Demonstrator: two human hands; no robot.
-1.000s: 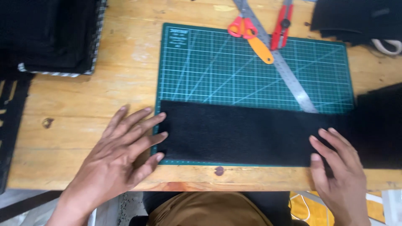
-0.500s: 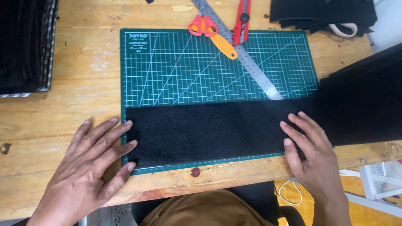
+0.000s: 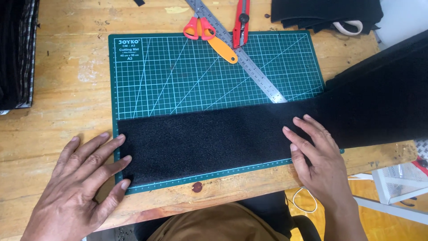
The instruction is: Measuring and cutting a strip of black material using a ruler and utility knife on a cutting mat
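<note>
A long strip of black fabric (image 3: pixel 209 140) lies flat across the lower part of a green cutting mat (image 3: pixel 178 71), running from the mat's left edge out past its right edge, where it widens into a larger black piece draped off the wooden surface (image 3: pixel 67 89) toward 3 o'clock. The left hand (image 3: pixel 82 183) rests open and flat at 8 o'clock of the strip, fingers spread, its fingertips touching the strip's left end and the mat's border, gripping nothing. The right hand (image 3: pixel 318 160) lies open at 4 o'clock, fingers pressed flat on the strip near the mat's right corner, holding nothing. At 12 o'clock of the strip, on the mat's upper part, a steel ruler (image 3: pixel 243 56) lies diagonally, its lower end reaching the strip's top edge. Scissors with red and orange handles (image 3: pixel 209 35) lie across the ruler, and just to their right a red utility knife (image 3: pixel 240 22) overlaps the mat's top edge. Further out at 1 o'clock sits a pile of dark cloth (image 3: pixel 325 13); at 10 o'clock, at the surface's left edge, is a stack of dark folded material (image 3: pixel 15 53).
</note>
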